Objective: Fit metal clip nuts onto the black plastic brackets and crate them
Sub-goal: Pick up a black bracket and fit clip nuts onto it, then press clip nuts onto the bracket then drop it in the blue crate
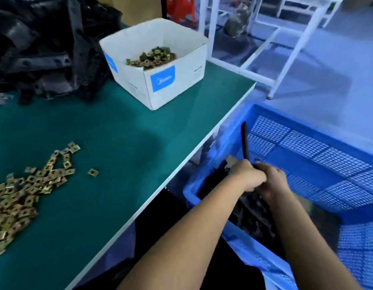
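Both hands reach down into a blue plastic crate [319, 162] to the right of the table. My left hand [247, 176] and my right hand [272, 181] sit side by side and grip one long black plastic bracket [245, 141], whose upper end sticks up out of the crate. More black brackets [250, 212] lie in the crate under my hands. Brass-coloured clip nuts [24, 189] lie loose on the green table [110, 143] at the left. A white cardboard box [158, 80] at the back holds more clip nuts [154, 57].
A heap of black plastic brackets [45, 45] fills the table's far left corner. The table's white edge [181, 164] runs diagonally beside the crate. A white metal frame [286, 49] stands on the floor behind the crate.
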`<state>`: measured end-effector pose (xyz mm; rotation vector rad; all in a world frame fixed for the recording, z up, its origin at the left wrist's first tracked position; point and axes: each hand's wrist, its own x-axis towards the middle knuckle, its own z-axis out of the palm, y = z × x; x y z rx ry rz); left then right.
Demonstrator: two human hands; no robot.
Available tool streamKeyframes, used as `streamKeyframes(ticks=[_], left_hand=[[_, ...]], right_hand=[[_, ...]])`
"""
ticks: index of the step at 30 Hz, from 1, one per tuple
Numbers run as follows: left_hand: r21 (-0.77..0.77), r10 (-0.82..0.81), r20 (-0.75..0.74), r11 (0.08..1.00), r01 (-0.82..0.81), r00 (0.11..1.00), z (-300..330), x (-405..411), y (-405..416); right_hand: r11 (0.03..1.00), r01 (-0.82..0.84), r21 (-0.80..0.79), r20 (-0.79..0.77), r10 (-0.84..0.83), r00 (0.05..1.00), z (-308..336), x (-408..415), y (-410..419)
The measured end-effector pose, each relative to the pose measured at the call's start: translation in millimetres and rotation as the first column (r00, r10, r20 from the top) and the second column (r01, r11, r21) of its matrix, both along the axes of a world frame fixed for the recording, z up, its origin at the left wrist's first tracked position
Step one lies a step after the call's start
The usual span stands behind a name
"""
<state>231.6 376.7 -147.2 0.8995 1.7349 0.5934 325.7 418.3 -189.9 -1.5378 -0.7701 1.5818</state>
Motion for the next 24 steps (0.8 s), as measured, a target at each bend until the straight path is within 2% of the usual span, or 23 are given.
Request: streamKeyframes(ticks=[2, 4, 7, 9, 11, 13, 15, 16, 18, 19, 21, 23, 24], left_hand=[[-0.102, -0.133, -0.051, 0.987, 0.128, 0.99, -21, -1, -6], [-0.195, -0.264, -0.135, 0.952, 0.236, 0.955, -31, -11, -12], [-0.241, -0.373, -0.341, 0.922, 0.303, 0.863, -31, -33, -13], [-0.23, -0.385, -0.421, 0.921, 0.314, 0.821, -22, -42, -9], [-0.217, -0.393, -0.467, 0.919, 0.328, 0.792, -7, -47, -4], [-0.199, -0.399, -0.489, 0.917, 0.346, 0.776, 13, -48, 2], [-0.167, -0.406, -0.508, 0.912, 0.376, 0.76, 38, -50, 9], [-0.106, -0.385, -0.529, 0.914, 0.391, 0.756, 53, -52, 12], [0.169, -0.258, -0.513, 0.905, 0.391, 0.818, 84, -60, 13], [0.353, -0.177, -0.432, 0.869, 0.347, 0.884, 102, -65, 10], [0.658, -0.061, -0.179, 0.735, 0.166, 0.982, 138, -82, -5], [0.796, 0.06, -0.007, 0.604, -0.031, 0.998, 165, -110, -24], [0.825, 0.138, 0.045, 0.553, -0.115, 0.989, 174, -125, -33]], right_hand=[[0.994, 0.009, -0.107, 0.11, 0.003, 0.994, -35, 10, -7], [0.987, 0.048, -0.152, 0.325, 0.004, 0.946, -61, 16, -11], [0.977, -0.107, -0.183, 0.637, 0.201, 0.744, -73, 21, -16], [0.974, -0.134, -0.182, 0.741, 0.226, 0.633, -72, 20, -18], [0.987, -0.118, -0.113, 0.793, 0.161, 0.588, -65, 13, -16], [0.993, -0.116, 0.002, 0.811, 0.067, 0.581, -49, 1, -11], [0.976, -0.118, 0.184, 0.809, -0.082, 0.582, -22, -12, -6], [0.938, -0.132, 0.32, 0.784, -0.185, 0.592, -5, -18, -4], [0.786, -0.165, 0.596, 0.672, -0.376, 0.637, 34, -29, -2], [0.683, -0.177, 0.708, 0.598, -0.448, 0.664, 56, -35, -1], [0.453, -0.19, 0.871, 0.434, -0.529, 0.729, 101, -51, -1], [0.276, -0.183, 0.943, 0.305, -0.508, 0.806, 142, -79, -9], [0.224, -0.186, 0.957, 0.273, -0.468, 0.84, 160, -96, -16]])
